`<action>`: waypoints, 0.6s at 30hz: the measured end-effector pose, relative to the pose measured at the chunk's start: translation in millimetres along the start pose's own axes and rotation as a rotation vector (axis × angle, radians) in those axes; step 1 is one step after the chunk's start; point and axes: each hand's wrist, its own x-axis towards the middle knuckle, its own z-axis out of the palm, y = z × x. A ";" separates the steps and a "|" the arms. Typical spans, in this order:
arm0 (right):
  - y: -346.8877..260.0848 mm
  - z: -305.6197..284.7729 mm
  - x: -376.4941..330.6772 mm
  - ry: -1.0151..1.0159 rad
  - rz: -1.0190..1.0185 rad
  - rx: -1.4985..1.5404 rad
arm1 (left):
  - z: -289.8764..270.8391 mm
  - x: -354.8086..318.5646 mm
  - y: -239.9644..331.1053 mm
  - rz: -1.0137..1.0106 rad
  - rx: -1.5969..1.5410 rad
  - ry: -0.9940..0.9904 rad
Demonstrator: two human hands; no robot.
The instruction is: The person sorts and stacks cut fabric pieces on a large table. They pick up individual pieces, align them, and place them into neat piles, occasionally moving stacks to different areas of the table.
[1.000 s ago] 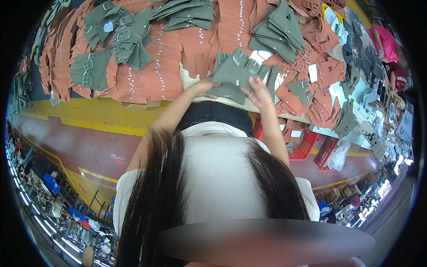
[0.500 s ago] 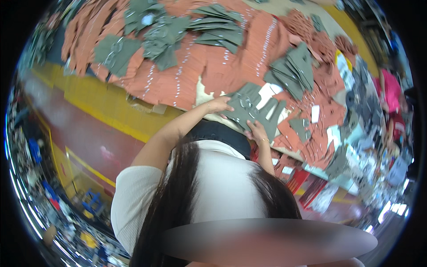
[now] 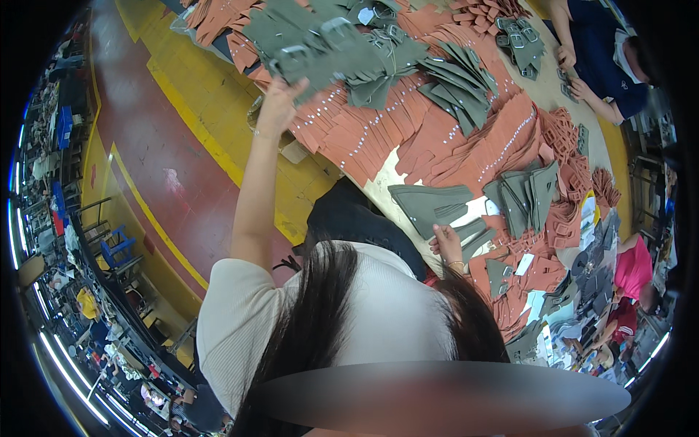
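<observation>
My left hand (image 3: 279,105) is stretched far out to the left, closed on the edge of a dark green buckled piece (image 3: 309,54). Motion smears that piece, which overlaps the heap of green buckled pieces (image 3: 382,69) on the table. My right hand (image 3: 447,244) is near the table's front edge, empty, with its fingers apart. Beside it lie a flat green panel (image 3: 431,206) and some narrow green strips (image 3: 477,240). Just beyond the strips rests a fanned stack of green panels (image 3: 520,197).
Rust-orange pieces (image 3: 437,156) in rows with white marks cover much of the table. Another fanned green stack (image 3: 459,84) lies farther back. Across the table a person in dark blue (image 3: 601,54) handles a small green piece. A yellow and red floor (image 3: 182,138) runs along the left.
My left hand has swung far left, carrying the green buckled piece off the work spot. My right hand has let go and stays near the front edge. The view has shifted left.
</observation>
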 end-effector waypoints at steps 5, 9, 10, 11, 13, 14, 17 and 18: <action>-9.4 23.3 1.3 -0.072 -0.011 -0.095 | -58.7 66.1 -30.2 0.079 0.163 0.337; -7.6 25.3 -1.4 -0.044 -0.026 -0.118 | -78.0 87.5 -48.5 -0.077 0.371 0.499; -5.2 23.2 -2.8 -0.023 -0.056 -0.123 | -80.3 87.6 -50.0 -0.096 0.421 0.471; -3.2 21.3 -2.8 0.003 -0.072 -0.125 | -83.4 86.4 -48.7 -0.127 0.472 0.441; 0.1 17.8 -1.8 0.045 -0.113 -0.157 | -87.1 83.4 -45.1 -0.136 0.549 0.400; 1.7 15.5 -1.7 0.051 -0.116 -0.186 | -87.8 82.4 -44.1 -0.171 0.587 0.397; 2.6 12.6 1.3 0.094 -0.179 -0.259 | -91.8 86.0 -39.2 -0.257 0.732 0.399; 2.7 11.9 1.2 0.100 -0.175 -0.223 | -92.5 89.4 -40.2 -0.297 0.783 0.421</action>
